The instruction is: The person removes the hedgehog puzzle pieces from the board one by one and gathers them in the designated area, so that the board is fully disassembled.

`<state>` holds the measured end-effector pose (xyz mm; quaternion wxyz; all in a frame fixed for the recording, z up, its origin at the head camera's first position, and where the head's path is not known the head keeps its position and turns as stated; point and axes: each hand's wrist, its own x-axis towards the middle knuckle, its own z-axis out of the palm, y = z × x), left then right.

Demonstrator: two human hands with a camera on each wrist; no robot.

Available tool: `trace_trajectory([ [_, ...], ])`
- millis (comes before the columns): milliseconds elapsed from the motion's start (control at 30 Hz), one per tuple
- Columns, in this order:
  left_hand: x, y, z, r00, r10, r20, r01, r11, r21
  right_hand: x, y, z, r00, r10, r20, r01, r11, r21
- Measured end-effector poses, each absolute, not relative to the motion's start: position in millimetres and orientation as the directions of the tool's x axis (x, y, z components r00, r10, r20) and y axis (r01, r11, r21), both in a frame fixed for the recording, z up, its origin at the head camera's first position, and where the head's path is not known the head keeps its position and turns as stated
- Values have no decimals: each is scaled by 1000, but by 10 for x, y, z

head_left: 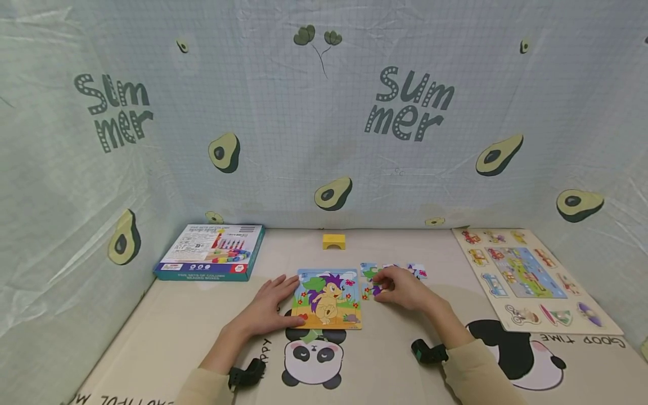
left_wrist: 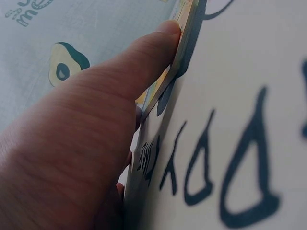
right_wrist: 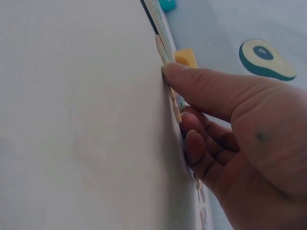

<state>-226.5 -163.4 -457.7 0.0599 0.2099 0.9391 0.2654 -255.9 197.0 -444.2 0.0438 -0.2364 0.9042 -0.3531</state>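
Note:
A square puzzle board [head_left: 329,298] with a purple-spined hedgehog picture lies flat on the table. My left hand [head_left: 268,306] rests spread along its left side. In the left wrist view, the thumb of the left hand [left_wrist: 96,91] presses on the edge of the board [left_wrist: 180,52]. To the right of the board, several loose jigsaw pieces [head_left: 368,269] lie grouped together. My right hand [head_left: 405,288] pinches a jigsaw piece [head_left: 376,289] at the group's near side, its thumb and forefinger curled about it. The right wrist view shows the thumb of the right hand [right_wrist: 230,124] on a thin piece [right_wrist: 176,108] low at the tabletop.
A yellow arch block [head_left: 334,242] stands behind the board. At the back left lies a boxed toy set [head_left: 207,253]. A wooden peg puzzle [head_left: 536,281] lies at the right. Patterned cloth walls [head_left: 283,112] enclose the table's back and sides.

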Motion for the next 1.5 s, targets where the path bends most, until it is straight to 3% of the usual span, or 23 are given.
trace_trajectory([
  [933, -2265, -1630, -4591, -906, 424, 1, 359, 765, 534, -2567, 1931, -4330, -885, -455, 98, -378, 578, -723],
  [1500, -2276, -1648, -4586, -900, 436, 6, 371, 758, 537, -2613, 1514, -4294, -854, -515, 74, -369, 499, -784],
])
